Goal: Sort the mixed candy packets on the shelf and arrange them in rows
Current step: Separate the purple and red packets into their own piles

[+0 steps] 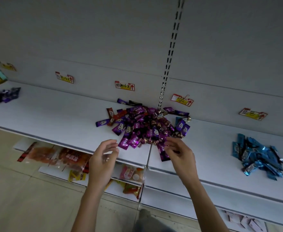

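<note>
This is a shop: a white metal shelf [53, 113] runs past a slotted upright [170, 52], handwritten price tags [125, 86] stick to the back panel [70, 39] on both sides of it, candy packets [147, 126] lie heaped at its foot, and bagged snacks [57, 156] lie lower down, left of it.

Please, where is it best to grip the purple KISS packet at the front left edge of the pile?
Probably pinch the purple KISS packet across its narrow width at the near end, coming from the front with the left hand. It lies flat on the shelf, that end clear of the pile.
</note>
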